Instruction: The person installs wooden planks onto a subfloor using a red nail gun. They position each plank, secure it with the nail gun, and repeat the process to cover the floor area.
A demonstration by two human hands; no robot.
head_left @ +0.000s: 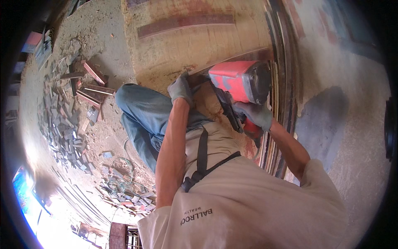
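Observation:
A red and dark-grey nail gun is gripped by my right hand, whose gloved fingers wrap round its handle. The tool's narrow dark nose points left, toward my other hand. My left hand, in a grey glove, is closed at the near edge of a large plywood sheet. It sits against the left end of a reddish-brown wood strip, partly hidden behind the nail gun. Farther up the sheet lies another reddish-brown strip. Whether my left fingers pinch the near strip's end is hard to see.
Offcut blocks are heaped over the floor at left, with longer wood pieces nearer the sheet. A thin green hose curls beside my bent leg. Stacked sheet edges run along the right, beside a grey wall-like surface.

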